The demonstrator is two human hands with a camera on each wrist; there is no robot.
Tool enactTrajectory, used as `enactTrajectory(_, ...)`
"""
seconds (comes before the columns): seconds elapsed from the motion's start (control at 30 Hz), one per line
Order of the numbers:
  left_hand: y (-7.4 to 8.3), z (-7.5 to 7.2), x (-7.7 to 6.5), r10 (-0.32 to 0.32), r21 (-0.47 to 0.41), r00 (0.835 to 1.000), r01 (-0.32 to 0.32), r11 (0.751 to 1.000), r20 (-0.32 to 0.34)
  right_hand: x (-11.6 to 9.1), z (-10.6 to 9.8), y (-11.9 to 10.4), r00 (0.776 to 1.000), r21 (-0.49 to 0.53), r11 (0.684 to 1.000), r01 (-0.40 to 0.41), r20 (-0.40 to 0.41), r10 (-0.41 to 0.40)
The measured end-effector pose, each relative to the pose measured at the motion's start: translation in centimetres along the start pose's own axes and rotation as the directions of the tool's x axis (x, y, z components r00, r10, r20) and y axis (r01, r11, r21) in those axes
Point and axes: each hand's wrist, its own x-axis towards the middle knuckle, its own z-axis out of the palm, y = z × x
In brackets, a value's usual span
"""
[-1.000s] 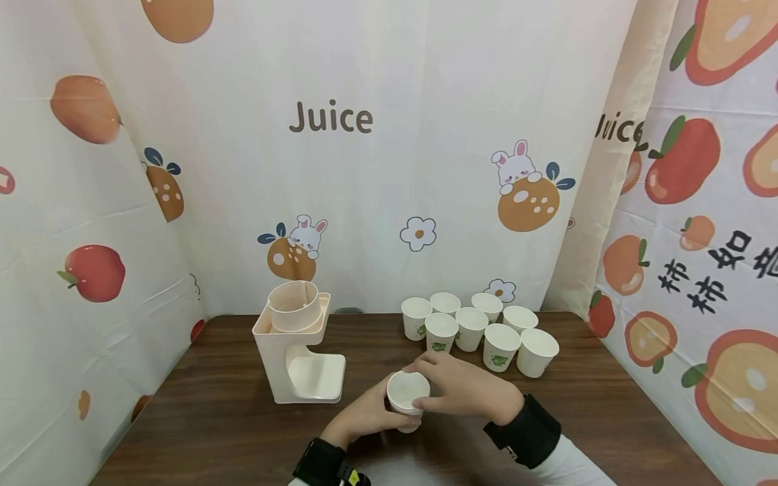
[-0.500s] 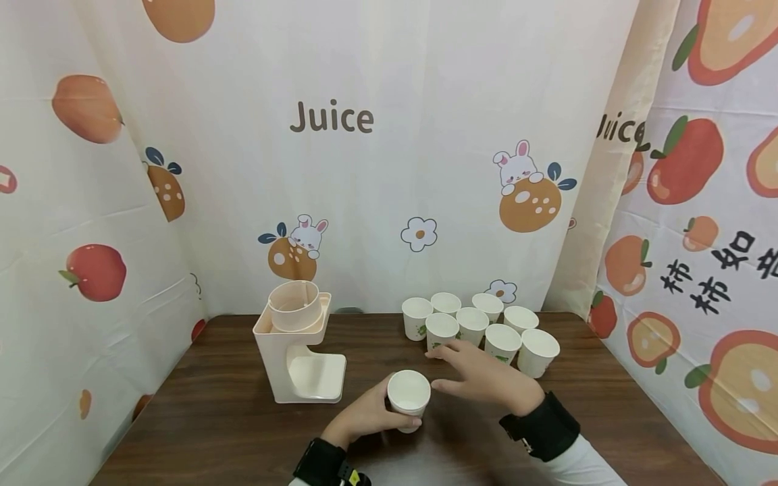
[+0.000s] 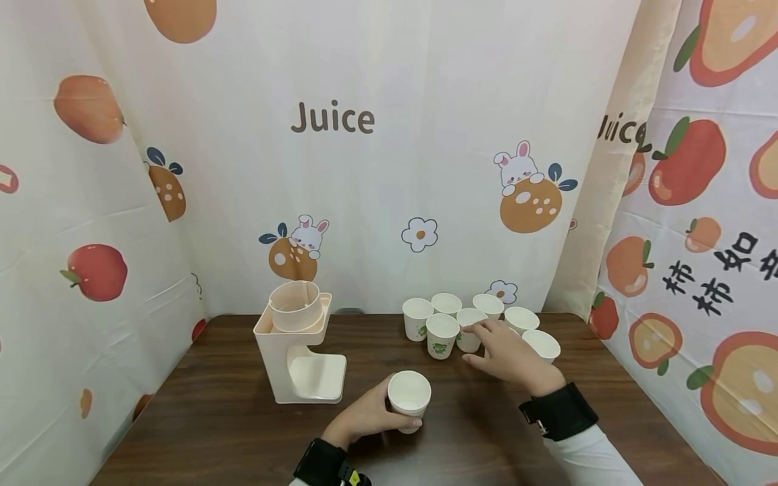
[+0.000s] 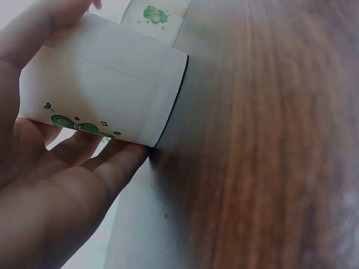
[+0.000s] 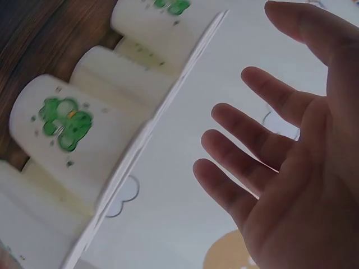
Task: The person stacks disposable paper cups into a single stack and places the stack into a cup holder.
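Note:
My left hand (image 3: 367,410) grips a white paper cup (image 3: 409,393) at the front middle of the table. Its fingers and thumb wrap the cup's side, and a green print shows on the cup (image 4: 84,84) in the left wrist view. Over the group of white paper cups at the back right reaches my right hand (image 3: 507,349), fingers extended, partly covering the front cups. In the right wrist view the right hand (image 5: 303,162) has its fingers spread with nothing between them, apart from the row of green-printed cups (image 5: 67,120).
A cream appliance (image 3: 275,361) with a round container (image 3: 296,317) on top and a low platform (image 3: 319,376) stands left of centre. Behind the brown wooden table (image 3: 213,405) hangs a white fruit-patterned curtain (image 3: 419,169), which continues along both sides.
My right hand has left the cup in the left hand and moved right and back to the group of cups. The left hand has kept its place and hold.

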Motion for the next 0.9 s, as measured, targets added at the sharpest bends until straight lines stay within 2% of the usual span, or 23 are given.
enactTrajectory(0.33,0.4,0.1,-0.2,0.013,0.001,1.0,-0.013,1.0,0.003,-0.5,0.5,2.7,0.995,0.043,0.994,-0.101,-0.007,0.101)
enactTrajectory(0.57,0.2,0.1,-0.1,0.001,-0.011,1.0,-0.001,1.0,0.001,-0.6,0.5,4.1,0.979,0.045,0.979,-0.201,0.024,0.2)
enactTrajectory(0.9,0.3,0.1,-0.2,-0.01,-0.017,1.0,0.01,1.0,0.0,-0.2,1.0,5.3,0.972,0.025,0.972,-0.232,0.037,0.231)
